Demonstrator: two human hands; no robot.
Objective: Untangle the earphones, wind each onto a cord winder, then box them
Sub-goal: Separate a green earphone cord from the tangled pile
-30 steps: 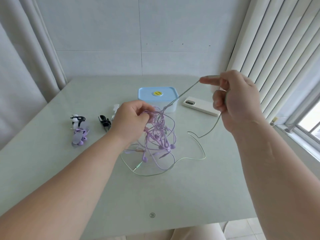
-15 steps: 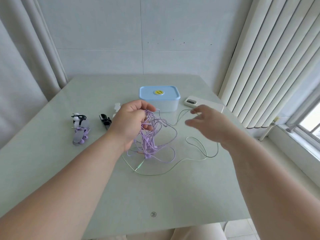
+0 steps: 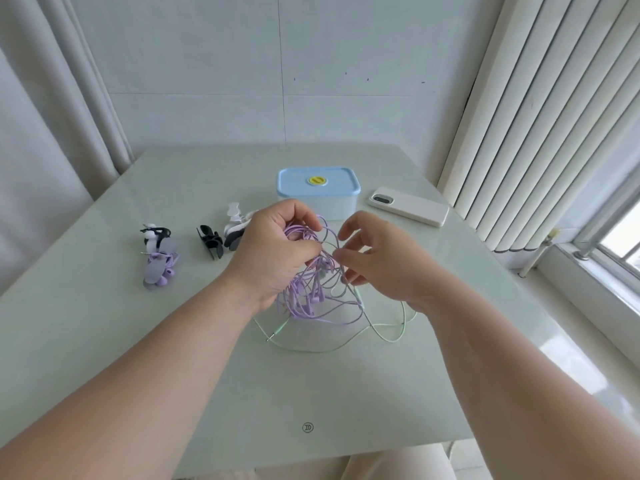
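The left hand [image 3: 273, 251] is raised above the table [image 3: 121, 358], fingers curled around the top of a tangle of purple earphones [image 3: 308, 292], which hangs from the grip down to the tabletop. The right hand [image 3: 381, 261] is just beside it, fingers spread and loosely bent, tips in among the upper strands. Whether it pinches a strand cannot be told.

A pale green earphone cord [image 3: 391, 337] runs out of the tangle and loops on the table under the right wrist, and its jack plug [image 3: 273, 336] lies near the left wrist.

Behind the hands stands a closed box with a blue lid [image 3: 318, 181], with a white phone [image 3: 408, 206] to its right. To the left lie a white cord winder [image 3: 235, 216], a black cord winder [image 3: 211, 240] and, farther left, a wound purple earphone set [image 3: 157, 271].
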